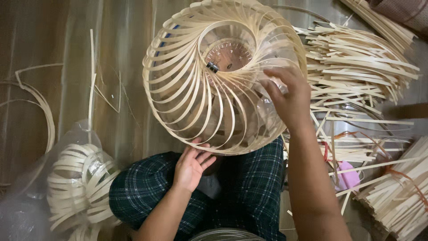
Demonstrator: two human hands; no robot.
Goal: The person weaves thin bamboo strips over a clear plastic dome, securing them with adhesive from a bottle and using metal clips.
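A round, open-weave bamboo lampshade (214, 76) of thin curved pale strips sits over the person's lap. The left hand (192, 166) cups its lower rim, fingers loosely curled; the right hand (290, 96) grips its right edge. Loose flat bamboo strips (356, 67) lie heaped just right.

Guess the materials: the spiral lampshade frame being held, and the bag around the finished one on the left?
Spiral lampshade frame: likely bamboo or similar split wood, unfinished; pale, thin flat strips bent into curves, matching the loose strips nearby. Bag: thin clear plastic film, judging by its translucent, crinkled sheen.
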